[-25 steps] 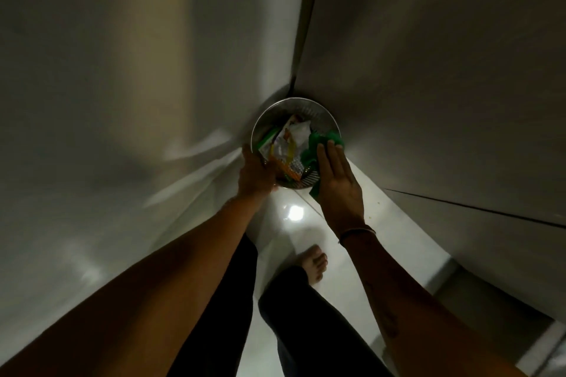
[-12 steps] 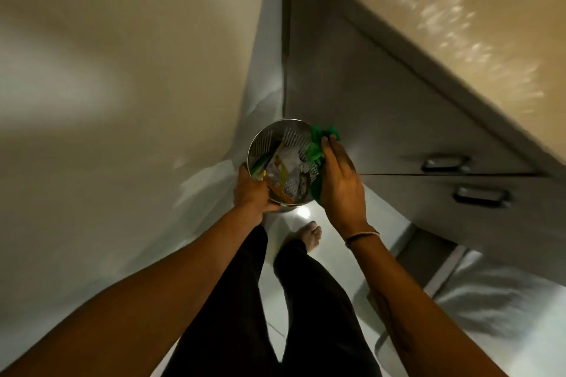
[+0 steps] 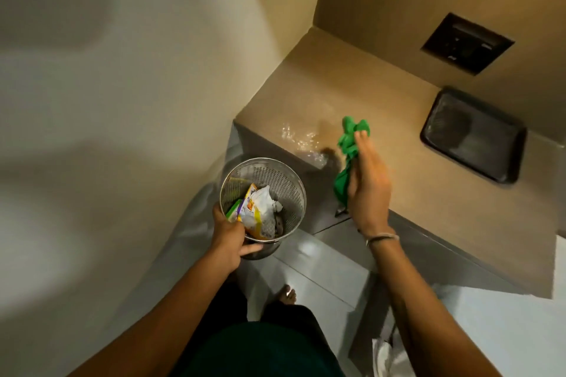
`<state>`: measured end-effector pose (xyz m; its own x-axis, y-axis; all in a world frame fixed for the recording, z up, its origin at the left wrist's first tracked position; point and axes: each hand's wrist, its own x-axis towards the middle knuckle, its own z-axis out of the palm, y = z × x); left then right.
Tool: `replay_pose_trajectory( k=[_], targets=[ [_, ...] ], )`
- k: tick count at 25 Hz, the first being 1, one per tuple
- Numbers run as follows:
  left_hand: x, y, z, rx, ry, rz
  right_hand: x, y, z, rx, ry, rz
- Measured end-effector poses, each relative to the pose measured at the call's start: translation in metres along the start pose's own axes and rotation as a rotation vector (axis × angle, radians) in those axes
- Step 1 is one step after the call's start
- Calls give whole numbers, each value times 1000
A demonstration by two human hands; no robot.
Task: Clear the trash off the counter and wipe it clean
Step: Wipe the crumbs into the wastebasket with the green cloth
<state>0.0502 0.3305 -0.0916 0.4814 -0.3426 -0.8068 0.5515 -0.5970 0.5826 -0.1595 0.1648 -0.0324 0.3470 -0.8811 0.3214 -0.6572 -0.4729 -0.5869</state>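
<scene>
My left hand (image 3: 229, 239) grips the near rim of a perforated metal waste bin (image 3: 275, 180), held up just left of the counter's corner. Inside the bin lie crumpled wrappers (image 3: 257, 208), white, yellow and green. My right hand (image 3: 367, 184) holds a bunched green cloth (image 3: 349, 144) above the front edge of the beige counter (image 3: 321, 79). A clear crinkled piece of plastic (image 3: 301, 138) lies on the counter near its corner, just left of the cloth.
A black tray (image 3: 473, 135) sits on the counter at the right. A dark socket panel (image 3: 465, 43) is set in the wall behind it. Grey cabinet fronts (image 3: 428, 251) run under the counter. A cream wall (image 3: 122, 101) stands to the left; my bare foot (image 3: 286, 295) is on the tiled floor.
My right hand has lifted the green cloth off the bin's rim and up over the counter edge. The bin has risen with my left hand, and the view has swung up to the countertop.
</scene>
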Motion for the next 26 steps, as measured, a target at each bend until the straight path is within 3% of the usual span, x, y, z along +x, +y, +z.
replay_pose_trajectory(
  k=[3,5,8,13,16,19,22,26],
  targets=[
    [-3,13,9,12,-14,6,43,56,1,-102,-32,232],
    [-2,17,14,30,0,-3,51,70,11,-154,-115,292],
    [-1,19,18,15,-2,-35,39,46,29,-77,-204,249],
    [2,16,23,37,-24,-74,-26,-23,49,264,-382,72],
    [6,17,22,57,-17,-102,-27,-30,54,384,-382,81],
    [8,21,21,65,-15,-102,13,-16,40,422,-243,157],
    [8,23,21,97,18,-83,77,15,23,310,-68,223],
    [15,24,17,85,42,-53,126,58,46,111,-83,385]
  ],
)
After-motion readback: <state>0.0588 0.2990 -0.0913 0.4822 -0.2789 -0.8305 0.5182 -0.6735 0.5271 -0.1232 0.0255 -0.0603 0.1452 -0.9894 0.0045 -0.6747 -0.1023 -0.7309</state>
